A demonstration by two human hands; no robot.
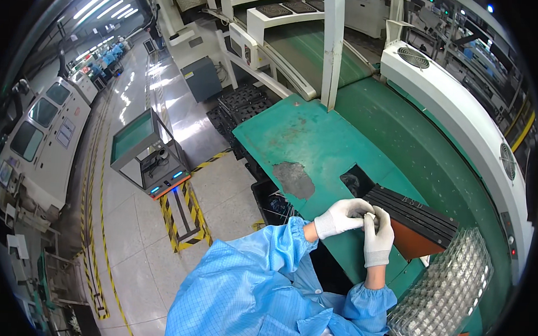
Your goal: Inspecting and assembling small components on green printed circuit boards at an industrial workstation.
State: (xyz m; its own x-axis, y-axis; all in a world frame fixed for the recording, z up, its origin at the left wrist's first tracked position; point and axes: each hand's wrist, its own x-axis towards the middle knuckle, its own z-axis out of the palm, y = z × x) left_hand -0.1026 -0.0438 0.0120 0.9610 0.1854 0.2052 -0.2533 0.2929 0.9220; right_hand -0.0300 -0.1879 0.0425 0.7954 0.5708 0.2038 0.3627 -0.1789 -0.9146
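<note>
L hand [342, 219] & R hand [378, 238] pinch sm. pale pc. [371, 215] btwn them.

Block [418, 214] sits on the table [258, 132], left of trays [442, 292]

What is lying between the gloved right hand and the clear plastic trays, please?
In the head view, the black-topped orange block lies between the right hand and the clear plastic trays, with some green tabletop showing beside it.
</note>
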